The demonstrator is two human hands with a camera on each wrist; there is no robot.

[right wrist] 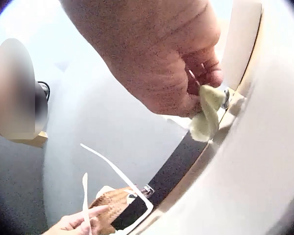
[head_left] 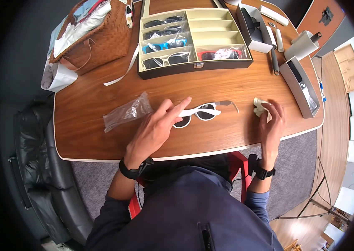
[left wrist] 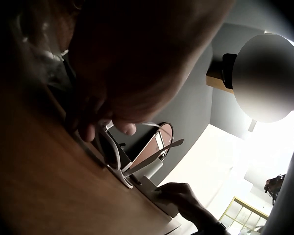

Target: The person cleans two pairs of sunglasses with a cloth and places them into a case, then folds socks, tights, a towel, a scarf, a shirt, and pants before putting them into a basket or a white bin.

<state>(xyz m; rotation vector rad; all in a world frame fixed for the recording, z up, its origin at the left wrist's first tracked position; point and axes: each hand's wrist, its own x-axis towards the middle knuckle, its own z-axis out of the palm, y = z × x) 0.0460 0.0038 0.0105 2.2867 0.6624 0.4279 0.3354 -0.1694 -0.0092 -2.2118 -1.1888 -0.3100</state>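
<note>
White-framed sunglasses (head_left: pixel 206 113) with dark lenses lie on the table, their arms unfolded. My left hand (head_left: pixel 157 123) holds them at the left end, index finger stretched out past the frame. In the left wrist view its fingertips (left wrist: pixel 125 128) sit around that end of the sunglasses (left wrist: pixel 118 169). To the right, my right hand (head_left: pixel 272 119) pinches a crumpled cream cloth (head_left: pixel 260 107) close over the table. The right wrist view shows the cloth (right wrist: pixel 207 115) hanging from the fingertips. A clear plastic sleeve (head_left: pixel 129 112) lies left of my left hand.
Behind stands a display case (head_left: pixel 196 72) with several bagged sunglasses in its slots. A woven basket (head_left: pixel 97 39) and a white ribbon (head_left: pixel 124 71) are at left. Grey boxes (head_left: pixel 297 85), a white cup (head_left: pixel 300 46) and a dark-handled tool (head_left: pixel 274 62) are at right.
</note>
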